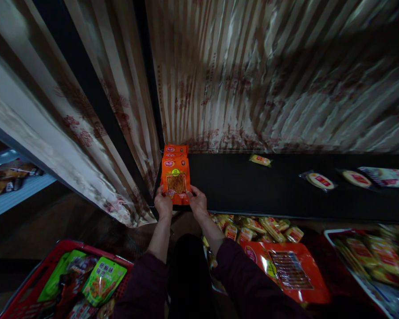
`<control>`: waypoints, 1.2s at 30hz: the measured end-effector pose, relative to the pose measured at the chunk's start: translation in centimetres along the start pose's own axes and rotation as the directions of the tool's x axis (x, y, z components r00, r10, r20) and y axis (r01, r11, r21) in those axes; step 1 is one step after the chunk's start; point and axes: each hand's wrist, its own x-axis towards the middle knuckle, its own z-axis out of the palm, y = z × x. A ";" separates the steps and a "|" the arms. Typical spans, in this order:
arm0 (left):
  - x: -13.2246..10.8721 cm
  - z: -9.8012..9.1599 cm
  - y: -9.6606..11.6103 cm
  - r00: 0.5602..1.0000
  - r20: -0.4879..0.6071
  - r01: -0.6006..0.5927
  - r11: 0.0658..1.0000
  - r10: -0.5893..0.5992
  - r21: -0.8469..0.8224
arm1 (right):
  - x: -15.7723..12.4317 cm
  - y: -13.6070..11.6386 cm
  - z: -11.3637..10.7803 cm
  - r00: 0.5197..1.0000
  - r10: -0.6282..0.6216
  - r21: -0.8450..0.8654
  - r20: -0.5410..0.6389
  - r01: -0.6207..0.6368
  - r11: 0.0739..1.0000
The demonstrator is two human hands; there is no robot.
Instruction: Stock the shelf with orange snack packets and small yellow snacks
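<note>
An orange snack packet point(175, 170) with a clear window showing brown strips is gripped at its lower corners, upright at the left end of the black shelf point(239, 186). My left hand point(163, 203) holds its left side and my right hand point(197, 201) its right side, thumbs on the front. Behind it stand similar orange packets point(176, 149), only their tops showing. A larger-looking orange packet point(291, 272) of the same kind lies below my right forearm, on a heap of small yellow packets point(269, 228).
On the shelf lie a yellow packet point(261, 160), round wrapped snacks point(321, 180) and a striped packet point(387, 176). A red basket point(64, 244) with green pouches point(103, 281) stands lower left. A white-rimmed container point(335, 241) is lower right. A patterned curtain point(219, 88) and dark posts point(149, 88) border the shelf.
</note>
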 end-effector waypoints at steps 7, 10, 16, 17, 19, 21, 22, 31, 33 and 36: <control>-0.7 -0.3 2.1 0.999 -0.026 -0.037 0.958 0.047 0.286 | 0.2 -0.7 0.0 1.000 -0.013 -0.201 0.002 0.013 0.979; -0.9 -0.3 1.9 0.996 -0.026 -0.068 0.944 0.081 0.323 | 0.1 -1.0 0.0 1.000 -0.026 -0.324 -0.012 0.020 0.946; -0.8 -0.1 1.3 0.989 -0.010 -0.132 0.913 0.148 0.386 | 0.0 -1.1 0.2 0.996 -0.085 -0.472 0.001 0.076 0.878; -0.8 -0.1 1.2 0.987 -0.003 -0.147 0.907 0.161 0.395 | 0.0 -1.2 0.2 0.996 -0.088 -0.485 0.006 0.080 0.871; -0.7 0.0 1.0 0.981 0.013 -0.181 0.891 0.194 0.417 | -0.1 -1.4 0.1 0.996 -0.087 -0.516 0.015 0.083 0.853; -0.8 0.0 0.8 0.968 0.032 -0.237 0.859 0.249 0.453 | -0.1 -1.7 0.0 0.996 -0.082 -0.553 0.028 0.083 0.829; -0.9 0.0 0.7 0.958 0.047 -0.272 0.838 0.284 0.474 | -0.2 -1.8 0.0 0.996 -0.080 -0.568 0.032 0.083 0.819; -2.0 0.8 1.8 0.832 0.283 -0.548 0.634 0.477 0.546 | -0.4 -1.8 0.0 0.994 -0.100 -0.585 0.035 0.102 0.804; -2.0 1.4 2.3 0.806 0.355 -0.591 0.611 0.473 0.526 | -0.4 -1.8 0.0 0.994 -0.103 -0.578 0.031 0.102 0.810; -2.0 2.0 2.6 0.810 0.408 -0.586 0.600 0.421 0.545 | -0.5 -1.6 0.0 0.992 -0.122 -0.547 0.017 0.112 0.830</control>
